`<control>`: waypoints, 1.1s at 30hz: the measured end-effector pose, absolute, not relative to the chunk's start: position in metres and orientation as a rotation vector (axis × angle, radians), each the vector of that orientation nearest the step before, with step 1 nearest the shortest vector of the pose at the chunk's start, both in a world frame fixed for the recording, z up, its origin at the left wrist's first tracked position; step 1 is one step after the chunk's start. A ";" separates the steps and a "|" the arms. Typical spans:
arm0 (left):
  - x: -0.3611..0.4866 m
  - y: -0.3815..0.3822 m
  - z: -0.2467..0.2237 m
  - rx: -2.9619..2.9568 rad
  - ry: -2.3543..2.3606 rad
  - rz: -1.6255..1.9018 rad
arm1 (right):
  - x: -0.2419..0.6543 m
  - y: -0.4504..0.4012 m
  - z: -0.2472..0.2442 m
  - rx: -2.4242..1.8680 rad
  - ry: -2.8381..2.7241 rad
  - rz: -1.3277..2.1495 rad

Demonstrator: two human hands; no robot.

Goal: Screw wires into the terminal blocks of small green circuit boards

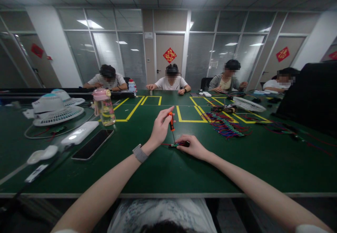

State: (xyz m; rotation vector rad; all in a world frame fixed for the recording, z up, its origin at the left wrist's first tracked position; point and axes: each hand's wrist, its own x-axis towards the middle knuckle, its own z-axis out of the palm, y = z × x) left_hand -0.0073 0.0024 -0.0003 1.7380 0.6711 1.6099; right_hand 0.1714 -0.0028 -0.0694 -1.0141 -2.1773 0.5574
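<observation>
My left hand (161,127) is closed round the orange and black handle of a screwdriver (171,122), which stands nearly upright. Its thin shaft points down, and the tip meets a small green circuit board (173,145) on the table. My right hand (193,146) pinches the right end of that board, fingers wrapped over it and its wires. A red wire runs out from the board's left side. Which part of the board the tip touches is too small to make out.
On the green table (147,176) a phone (92,145), a white power bank (79,133), a pink-lidded bottle (104,107) and white fans (56,108) lie left. Several wired boards (229,124) lie right, near a black screen (310,99). Several people sit opposite.
</observation>
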 end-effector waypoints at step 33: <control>-0.005 -0.003 -0.001 1.877 0.619 1.592 | 0.172 -0.004 -0.071 -0.992 -2.159 0.539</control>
